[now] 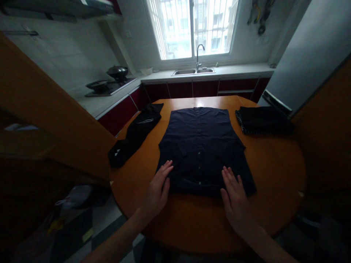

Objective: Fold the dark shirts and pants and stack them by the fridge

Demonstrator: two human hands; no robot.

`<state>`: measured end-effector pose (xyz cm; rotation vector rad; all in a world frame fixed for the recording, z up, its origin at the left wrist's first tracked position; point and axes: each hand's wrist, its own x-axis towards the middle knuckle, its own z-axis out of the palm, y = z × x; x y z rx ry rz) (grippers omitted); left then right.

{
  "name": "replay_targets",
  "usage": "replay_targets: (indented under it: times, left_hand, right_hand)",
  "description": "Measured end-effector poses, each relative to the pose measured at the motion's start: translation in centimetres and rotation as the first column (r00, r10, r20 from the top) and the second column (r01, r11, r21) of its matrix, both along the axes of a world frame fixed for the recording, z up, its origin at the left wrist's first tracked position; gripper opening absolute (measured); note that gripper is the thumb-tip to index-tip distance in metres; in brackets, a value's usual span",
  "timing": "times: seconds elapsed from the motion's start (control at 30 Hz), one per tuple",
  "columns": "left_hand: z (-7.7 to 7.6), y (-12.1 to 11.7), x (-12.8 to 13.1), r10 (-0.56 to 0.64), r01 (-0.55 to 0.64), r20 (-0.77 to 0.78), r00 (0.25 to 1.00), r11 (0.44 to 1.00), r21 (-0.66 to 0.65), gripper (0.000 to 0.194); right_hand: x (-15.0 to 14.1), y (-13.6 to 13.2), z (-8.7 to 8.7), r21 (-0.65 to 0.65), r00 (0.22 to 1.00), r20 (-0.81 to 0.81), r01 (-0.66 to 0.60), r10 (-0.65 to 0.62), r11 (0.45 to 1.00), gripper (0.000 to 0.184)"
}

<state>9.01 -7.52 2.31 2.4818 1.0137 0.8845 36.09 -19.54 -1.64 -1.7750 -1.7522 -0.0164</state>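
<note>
A dark navy buttoned shirt (pixel 199 142) lies flat in the middle of the wooden table (pixel 186 219), with its small light buttons running down the centre. My left hand (pixel 158 188) is at the shirt's near left edge, fingers stretched out and partly over the cloth. Over the near right part of the shirt is my right hand (pixel 234 195), its fingers extended and the thumb apart. Neither hand grips anything. Whether the palms press on the cloth cannot be made out. The shirt's sleeves seem tucked inward, though the dark fabric hides the detail.
Black clothing (pixel 139 129) with a light zip line lies along the table's left side. A folded black cloth (pixel 264 120) sits at the right. Beyond the table are a sink (pixel 185 72), a stove (pixel 112 87) with pans, and a fridge (pixel 298 62).
</note>
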Motion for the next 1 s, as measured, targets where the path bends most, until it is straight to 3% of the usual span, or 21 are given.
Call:
replay_targets:
  times: [0.07, 0.17, 0.27, 0.33, 0.4, 0.47, 0.63, 0.77, 0.9, 1.0]
  left_hand:
    - [0.5, 0.1, 0.4, -0.014, 0.014, 0.010, 1.000, 1.000, 0.006, 0.046]
    - [1.0, -0.4, 0.9, -0.187, 0.182, -0.120, 0.975, 0.982, -0.048, 0.052]
    - [1.0, -0.6, 0.7, -0.369, 0.335, -0.214, 0.904, 0.925, -0.181, 0.077]
    - [0.8, -0.5, 0.1, -0.488, 0.427, -0.263, 0.832, 0.867, -0.257, 0.093]
    - [0.4, -0.3, -0.5, -0.548, 0.473, -0.306, 0.778, 0.832, -0.288, 0.097]
    - [0.0, -0.3, -0.8, -0.533, 0.467, -0.335, 0.777, 0.845, -0.261, 0.085]
    - [0.0, 0.0, -0.2, -0.456, 0.416, -0.313, 0.833, 0.890, -0.187, 0.050]
    - [1.2, 1.4, 0.8, -0.396, 0.309, -0.202, 0.896, 0.882, -0.356, 0.025]
    - [1.0, 3.5, 2.4, -0.226, 0.108, -0.167, 0.960, 0.845, -0.525, 0.029]
    - [0.3, 4.9, 3.8, -0.130, 0.041, -0.125, 0.984, 0.835, -0.549, 0.030]
  right_hand:
    - [0.2, 0.3, 0.6, 0.033, 0.999, -0.054, 0.009, -0.008, 0.999, 0.062]
    - [0.2, 0.5, 1.4, 0.037, 0.995, -0.086, -0.040, 0.043, 0.999, 0.059]
    - [0.6, 0.0, 2.0, -0.026, 0.978, -0.058, -0.204, 0.203, 0.979, 0.059]
    - [1.3, -0.6, 2.2, -0.105, 0.936, -0.027, -0.352, 0.351, 0.930, 0.067]
    - [2.1, -1.1, 2.1, -0.181, 0.886, -0.001, -0.457, 0.465, 0.871, 0.079]
    - [2.7, -1.3, 1.6, -0.222, 0.860, 0.020, -0.494, 0.510, 0.841, 0.074]
    - [2.9, -0.4, 1.1, -0.170, 0.900, -0.053, -0.436, 0.433, 0.884, 0.038]
    - [2.5, 1.3, 1.9, -0.180, 0.926, -0.254, -0.329, 0.279, 0.927, 0.019]
    - [2.4, 3.7, 2.0, -0.235, 0.898, -0.432, -0.203, 0.084, 0.951, 0.017]
    - [2.5, 5.3, 1.5, -0.257, 0.920, -0.392, -0.124, 0.014, 0.959, 0.020]
